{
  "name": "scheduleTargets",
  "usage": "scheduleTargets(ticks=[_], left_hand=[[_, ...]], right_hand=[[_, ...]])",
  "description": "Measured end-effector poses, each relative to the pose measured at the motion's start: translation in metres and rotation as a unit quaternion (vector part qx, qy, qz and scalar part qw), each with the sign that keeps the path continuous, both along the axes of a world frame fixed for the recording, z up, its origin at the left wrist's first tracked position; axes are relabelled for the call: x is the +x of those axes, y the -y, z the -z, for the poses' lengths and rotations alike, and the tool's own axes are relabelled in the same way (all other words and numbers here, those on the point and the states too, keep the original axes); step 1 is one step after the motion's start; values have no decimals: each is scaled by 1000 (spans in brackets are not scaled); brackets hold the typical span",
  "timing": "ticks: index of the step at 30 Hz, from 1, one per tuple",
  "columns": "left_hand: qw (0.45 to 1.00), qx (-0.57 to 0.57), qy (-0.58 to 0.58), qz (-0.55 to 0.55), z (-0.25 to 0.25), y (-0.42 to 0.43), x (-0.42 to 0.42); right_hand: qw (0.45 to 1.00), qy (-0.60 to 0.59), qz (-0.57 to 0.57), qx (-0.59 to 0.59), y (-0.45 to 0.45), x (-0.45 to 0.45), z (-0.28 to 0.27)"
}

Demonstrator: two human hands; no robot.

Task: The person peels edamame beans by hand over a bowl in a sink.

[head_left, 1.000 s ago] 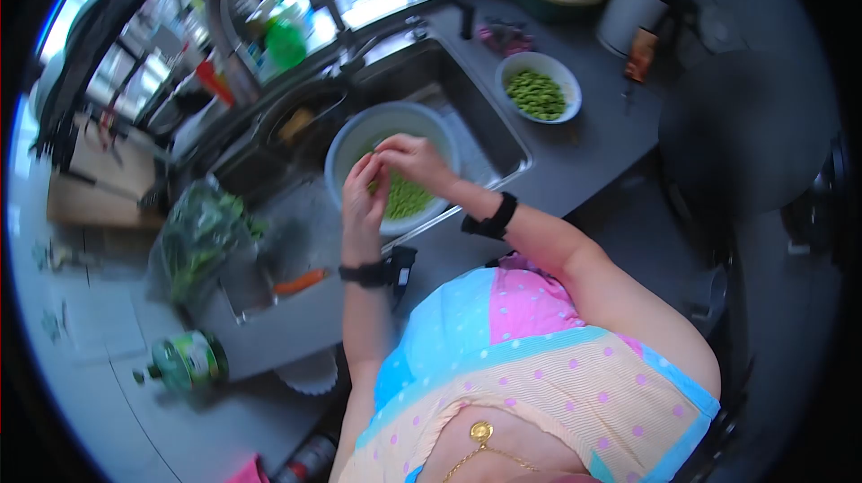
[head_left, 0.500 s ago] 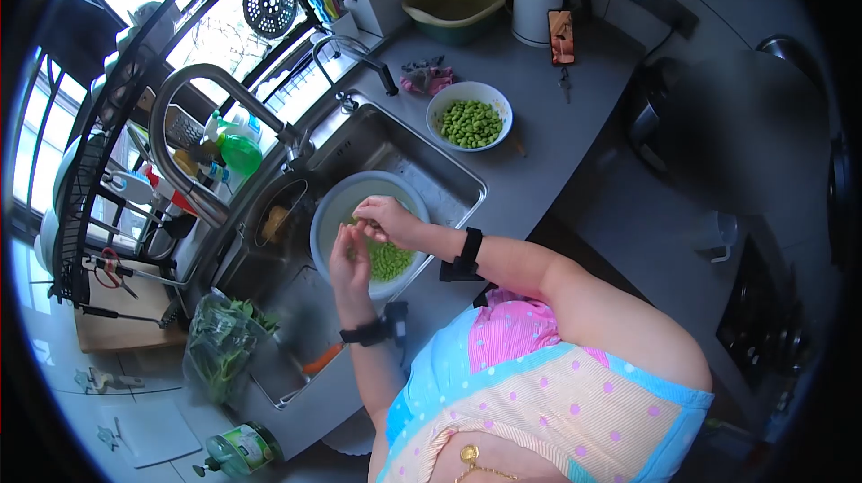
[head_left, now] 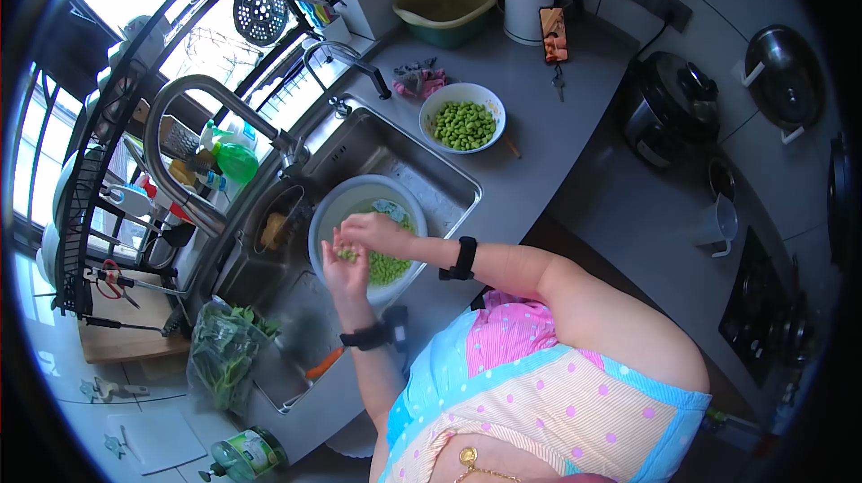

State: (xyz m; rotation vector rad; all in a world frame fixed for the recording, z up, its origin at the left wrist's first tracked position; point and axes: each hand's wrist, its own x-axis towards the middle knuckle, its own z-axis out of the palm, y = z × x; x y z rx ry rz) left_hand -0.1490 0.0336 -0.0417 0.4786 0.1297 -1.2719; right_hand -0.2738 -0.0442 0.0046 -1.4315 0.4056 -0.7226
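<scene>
Over a pale round basin (head_left: 324, 214), which stands in the sink, my two hands meet. My left hand (head_left: 347, 278) is palm up with curled fingers, and a few green broad beans (head_left: 345, 255) show in it. Fingertips pinched together, my right hand (head_left: 382, 233) works right at the left fingertips; whatever lies in that pinch is too small to make out. Below them in the basin lie many light green broad beans (head_left: 388, 268), with liquid around them. On the counter, a white bowl (head_left: 496, 104) holds larger, darker green broad beans (head_left: 462, 125).
A tall curved faucet (head_left: 162, 115) and a smaller black-tipped tap (head_left: 377, 83) rise behind the sink (head_left: 467, 180). Bagged leafy greens (head_left: 224, 348) and a carrot (head_left: 323, 364) lie at the left. A phone (head_left: 554, 34), kettle (head_left: 530, 0) and yellow-green basin (head_left: 449, 12) stand farther back.
The hands stay over the basin. My right hand has lowered slightly and its fingers have shifted against the left fingertips. The left fingers have opened a little, showing the beans. The view has shifted slightly.
</scene>
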Motion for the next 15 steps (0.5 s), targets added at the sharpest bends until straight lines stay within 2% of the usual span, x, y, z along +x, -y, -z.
scheduleTargets(ticks=[1, 2, 5, 8, 11, 14, 15], left_hand=[[1000, -7, 1, 3, -7, 0, -5], [1000, -15, 2, 6, -14, 1, -9], [1000, -20, 5, 5, -16, 2, -12], [1000, -20, 17, 0, -12, 1, -7], [1000, -18, 11, -11, -11, 2, -3], [999, -7, 10, -30, -13, 1, -4], [999, -3, 13, -38, -13, 0, -4]], right_hand=[[979, -27, 39, -198, -2, 8, 15], [917, -52, 76, -388, -3, 13, 31], [911, -172, 41, -374, -16, 10, 17], [897, -179, 31, -404, -17, 10, 13], [887, -135, 28, -441, -16, 11, 17], [870, -151, -27, -468, -10, 18, 28], [914, -127, -16, -386, -11, 15, 21]])
